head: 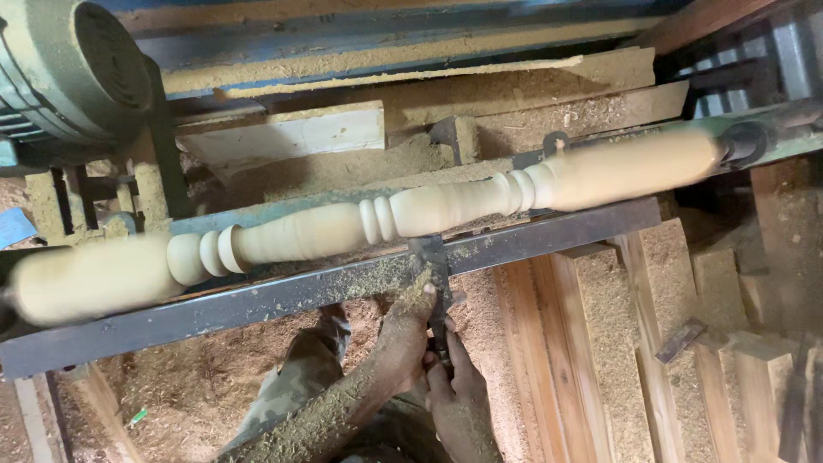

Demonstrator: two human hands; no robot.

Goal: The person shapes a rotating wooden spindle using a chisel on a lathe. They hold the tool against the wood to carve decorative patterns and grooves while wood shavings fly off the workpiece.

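Note:
A pale turned wooden spindle (pixel 326 231) with beads and grooves is mounted across a lathe and looks blurred as if spinning. A dark steel rest bar (pixel 257 300) runs just in front of it. A dark metal chisel (pixel 431 257) lies over the bar, its tip at the spindle's middle. My left hand (pixel 405 330), coated in sawdust, grips the chisel right behind the bar. My right hand (pixel 459 394) is closed on the chisel's lower end, close behind the left.
A grey motor (pixel 77 69) sits at the top left. Sawdust (pixel 197 377) covers the floor and the lathe bed. Wooden planks (pixel 549 343) and cut blocks (pixel 763 369) lie at the right. My trouser leg (pixel 304 369) shows below the bar.

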